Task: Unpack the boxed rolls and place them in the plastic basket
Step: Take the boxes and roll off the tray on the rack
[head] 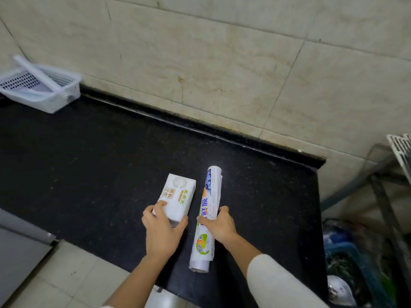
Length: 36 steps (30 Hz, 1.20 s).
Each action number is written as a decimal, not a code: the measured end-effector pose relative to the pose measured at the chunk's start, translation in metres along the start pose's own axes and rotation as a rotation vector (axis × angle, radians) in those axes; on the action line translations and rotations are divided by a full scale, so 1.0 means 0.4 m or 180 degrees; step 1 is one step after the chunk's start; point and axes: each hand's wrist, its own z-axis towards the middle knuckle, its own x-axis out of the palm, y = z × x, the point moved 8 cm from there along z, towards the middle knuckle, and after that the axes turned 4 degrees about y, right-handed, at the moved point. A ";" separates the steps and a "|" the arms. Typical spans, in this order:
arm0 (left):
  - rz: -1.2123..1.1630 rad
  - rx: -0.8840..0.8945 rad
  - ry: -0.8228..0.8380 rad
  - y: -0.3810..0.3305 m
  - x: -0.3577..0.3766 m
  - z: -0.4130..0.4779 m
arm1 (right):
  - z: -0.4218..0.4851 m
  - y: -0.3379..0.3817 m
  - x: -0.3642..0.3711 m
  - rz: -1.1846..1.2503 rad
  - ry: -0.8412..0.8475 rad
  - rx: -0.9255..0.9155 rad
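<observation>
A white carton box [178,195] with green and brown print lies on the black counter [89,174]. My left hand [162,230] grips its near end. Just right of it lies a long roll [208,216] of cling film wrapped in a printed paper label. My right hand [219,225] holds the roll at its middle, fingers over the top and thumb on the right side. The white perforated plastic basket [44,90] sits tilted at the far left against the wall, with a long white stick-like item lying across it.
A tiled wall [222,63] backs the counter. The counter ends at right, where a metal rack [382,185] and a blue crate [355,263] with bags stand below. A grey appliance [20,252] is at lower left.
</observation>
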 end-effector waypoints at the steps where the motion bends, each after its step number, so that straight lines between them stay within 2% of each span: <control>1: 0.0032 0.0014 -0.0017 -0.001 -0.003 0.001 | -0.001 -0.002 -0.002 0.0017 0.0018 0.0022; 6: 0.0078 0.0263 -0.0254 -0.078 -0.022 0.020 | -0.006 0.017 -0.077 -0.0051 -0.0098 -0.0127; 9: -0.0110 0.0533 -0.0110 -0.188 -0.002 0.040 | -0.023 0.056 -0.183 -0.0123 -0.0376 -0.0330; 17: -0.0124 0.1586 0.0548 -0.683 0.140 -0.015 | -0.172 0.099 -0.628 -0.0373 -0.1357 -0.0986; 25: -0.0409 0.2312 0.0993 -1.148 0.313 -0.305 | -0.419 -0.034 -1.142 -0.0798 -0.2402 -0.1319; 30: -0.0423 0.2420 0.1258 -1.277 0.458 -0.489 | -0.524 -0.202 -1.416 -0.0870 -0.2840 -0.1039; 33: -0.0055 0.2358 0.1301 -1.298 0.541 -0.553 | -0.547 -0.311 -1.530 -0.1242 -0.3036 -0.0440; 36: 0.0486 0.2401 0.1095 -1.293 0.586 -0.575 | -0.530 -0.401 -1.574 -0.1508 -0.2896 0.0088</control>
